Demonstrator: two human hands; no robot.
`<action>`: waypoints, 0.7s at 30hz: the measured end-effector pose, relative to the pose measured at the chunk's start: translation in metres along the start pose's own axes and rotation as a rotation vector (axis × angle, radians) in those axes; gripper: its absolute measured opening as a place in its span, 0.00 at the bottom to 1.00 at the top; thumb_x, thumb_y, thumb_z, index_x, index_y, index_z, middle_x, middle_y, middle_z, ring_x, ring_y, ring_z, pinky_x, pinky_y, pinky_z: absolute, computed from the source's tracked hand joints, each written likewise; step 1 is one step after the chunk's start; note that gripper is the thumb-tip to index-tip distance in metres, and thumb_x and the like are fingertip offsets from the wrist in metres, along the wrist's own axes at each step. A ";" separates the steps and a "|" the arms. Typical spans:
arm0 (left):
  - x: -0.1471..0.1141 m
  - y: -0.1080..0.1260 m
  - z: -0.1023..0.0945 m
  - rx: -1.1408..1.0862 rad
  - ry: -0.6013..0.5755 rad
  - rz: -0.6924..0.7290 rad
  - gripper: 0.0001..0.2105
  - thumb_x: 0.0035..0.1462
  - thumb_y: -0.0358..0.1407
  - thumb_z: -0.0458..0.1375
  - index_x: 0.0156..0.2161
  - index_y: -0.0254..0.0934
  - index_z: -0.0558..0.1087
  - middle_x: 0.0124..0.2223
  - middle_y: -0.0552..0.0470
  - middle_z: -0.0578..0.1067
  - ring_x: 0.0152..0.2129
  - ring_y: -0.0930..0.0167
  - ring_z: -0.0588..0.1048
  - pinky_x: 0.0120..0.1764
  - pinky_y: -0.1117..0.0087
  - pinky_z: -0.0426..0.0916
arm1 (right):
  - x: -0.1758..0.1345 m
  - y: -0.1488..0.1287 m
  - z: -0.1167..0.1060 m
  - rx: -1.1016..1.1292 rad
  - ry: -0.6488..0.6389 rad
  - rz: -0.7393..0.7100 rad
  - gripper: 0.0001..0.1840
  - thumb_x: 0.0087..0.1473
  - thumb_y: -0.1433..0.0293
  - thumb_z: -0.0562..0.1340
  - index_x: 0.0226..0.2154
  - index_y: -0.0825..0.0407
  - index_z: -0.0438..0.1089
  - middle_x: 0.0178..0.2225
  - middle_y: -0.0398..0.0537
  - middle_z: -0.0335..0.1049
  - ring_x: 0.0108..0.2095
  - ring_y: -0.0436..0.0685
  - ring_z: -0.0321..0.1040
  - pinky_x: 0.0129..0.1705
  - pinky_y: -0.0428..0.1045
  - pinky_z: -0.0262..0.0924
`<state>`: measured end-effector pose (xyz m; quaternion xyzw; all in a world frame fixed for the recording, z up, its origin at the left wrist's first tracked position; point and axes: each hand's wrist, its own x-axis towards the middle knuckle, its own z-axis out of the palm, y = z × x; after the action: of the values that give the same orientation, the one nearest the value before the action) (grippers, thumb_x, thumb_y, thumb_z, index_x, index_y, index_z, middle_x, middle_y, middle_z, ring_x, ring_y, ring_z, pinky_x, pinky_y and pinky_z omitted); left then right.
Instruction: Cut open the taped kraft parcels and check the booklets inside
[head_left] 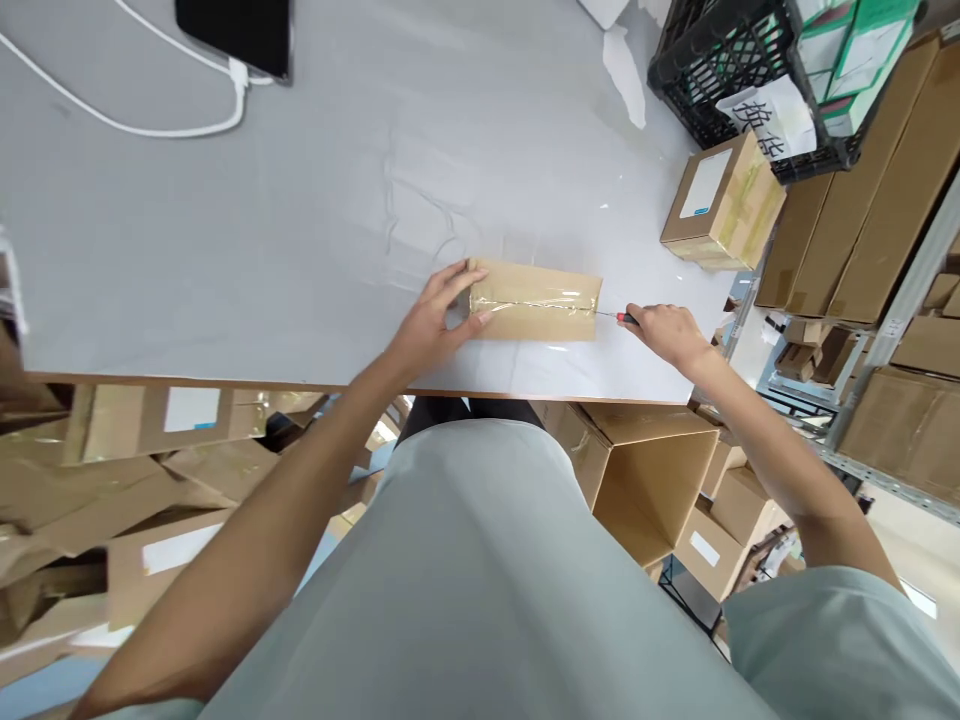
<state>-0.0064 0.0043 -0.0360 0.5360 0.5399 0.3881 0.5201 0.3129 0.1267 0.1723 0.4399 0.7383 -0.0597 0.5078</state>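
Observation:
A small cardboard box (536, 318) lies lengthwise near the front edge of the table, clear tape running along its middle seam. My left hand (452, 308) grips the box's left end, thumb on the near side and fingers on the far side. Closed in my right hand (666, 330) is a thin tool with a red and black handle (627, 318). Its slim metal shaft points left and its tip meets the box's right end, at the taped seam. Whether it is a blade or a screwdriver, I cannot tell.
On the grey table (300, 240) are a phone (238, 35) with a white cable (169, 132), a labelled carton (724, 205) and a black crate (720, 75) of green-and-white boxes. Piled cartons (172, 470) and an opened carton (652, 480) sit below the edge; shelving (870, 370) stands right.

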 end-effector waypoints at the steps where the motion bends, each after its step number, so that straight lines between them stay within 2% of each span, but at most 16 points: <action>1: 0.000 0.002 -0.001 0.001 -0.007 -0.010 0.34 0.68 0.60 0.62 0.74 0.51 0.69 0.77 0.42 0.63 0.74 0.51 0.66 0.69 0.45 0.72 | -0.002 0.000 0.004 0.024 0.007 0.002 0.26 0.81 0.55 0.50 0.61 0.53 0.74 0.47 0.64 0.85 0.43 0.64 0.81 0.39 0.51 0.56; 5: -0.004 0.009 -0.012 0.000 -0.020 -0.086 0.37 0.67 0.62 0.62 0.74 0.48 0.69 0.76 0.39 0.65 0.69 0.53 0.72 0.67 0.47 0.75 | -0.010 0.005 0.025 0.191 0.071 -0.015 0.24 0.80 0.54 0.51 0.59 0.53 0.74 0.49 0.63 0.85 0.45 0.64 0.81 0.41 0.51 0.60; 8: -0.012 0.008 -0.029 -0.015 0.011 -0.176 0.40 0.65 0.66 0.61 0.74 0.48 0.67 0.77 0.39 0.66 0.67 0.52 0.75 0.65 0.47 0.76 | -0.007 0.009 0.052 0.428 0.154 0.002 0.22 0.79 0.55 0.54 0.53 0.52 0.75 0.47 0.62 0.85 0.43 0.64 0.81 0.42 0.51 0.63; 10: -0.018 0.003 -0.043 -0.006 0.061 -0.215 0.44 0.62 0.68 0.62 0.74 0.46 0.66 0.77 0.37 0.66 0.68 0.50 0.74 0.66 0.45 0.75 | 0.001 0.000 0.072 0.748 0.206 0.058 0.23 0.79 0.54 0.53 0.47 0.53 0.75 0.44 0.61 0.85 0.38 0.61 0.81 0.41 0.51 0.66; 13: -0.027 -0.011 -0.065 0.040 0.122 -0.242 0.47 0.60 0.70 0.62 0.73 0.42 0.67 0.76 0.35 0.68 0.71 0.49 0.71 0.68 0.43 0.72 | 0.019 -0.036 0.089 1.396 0.274 0.133 0.30 0.75 0.45 0.54 0.43 0.53 0.74 0.40 0.57 0.84 0.28 0.55 0.77 0.35 0.49 0.69; 15: -0.031 -0.022 -0.077 0.052 0.135 -0.278 0.47 0.58 0.70 0.64 0.72 0.39 0.69 0.74 0.33 0.70 0.68 0.49 0.74 0.68 0.42 0.72 | 0.028 -0.071 0.087 1.715 0.302 0.134 0.35 0.67 0.37 0.60 0.42 0.53 0.75 0.33 0.51 0.81 0.26 0.54 0.75 0.33 0.49 0.69; 17: -0.035 -0.032 -0.085 0.044 0.142 -0.338 0.48 0.55 0.67 0.67 0.71 0.38 0.69 0.70 0.33 0.74 0.63 0.50 0.79 0.66 0.41 0.74 | 0.032 -0.103 0.078 1.917 0.326 0.115 0.39 0.57 0.33 0.67 0.43 0.53 0.78 0.26 0.44 0.76 0.25 0.54 0.73 0.32 0.48 0.69; 19: -0.038 -0.039 -0.086 0.005 0.147 -0.404 0.49 0.51 0.63 0.71 0.71 0.37 0.69 0.65 0.34 0.79 0.56 0.52 0.82 0.63 0.42 0.76 | 0.030 -0.127 0.068 2.043 0.356 0.103 0.42 0.50 0.33 0.71 0.45 0.54 0.79 0.23 0.40 0.74 0.24 0.54 0.72 0.30 0.48 0.69; 21: -0.038 -0.043 -0.077 -0.067 0.151 -0.463 0.50 0.48 0.55 0.75 0.72 0.35 0.67 0.60 0.34 0.81 0.51 0.56 0.84 0.61 0.45 0.77 | 0.025 -0.139 0.061 2.107 0.388 0.092 0.43 0.46 0.34 0.74 0.46 0.55 0.80 0.23 0.39 0.74 0.22 0.53 0.71 0.29 0.49 0.68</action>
<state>-0.0939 -0.0275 -0.0599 0.3500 0.6723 0.3153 0.5711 0.2541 0.0243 0.0729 0.6860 0.3656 -0.5766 -0.2516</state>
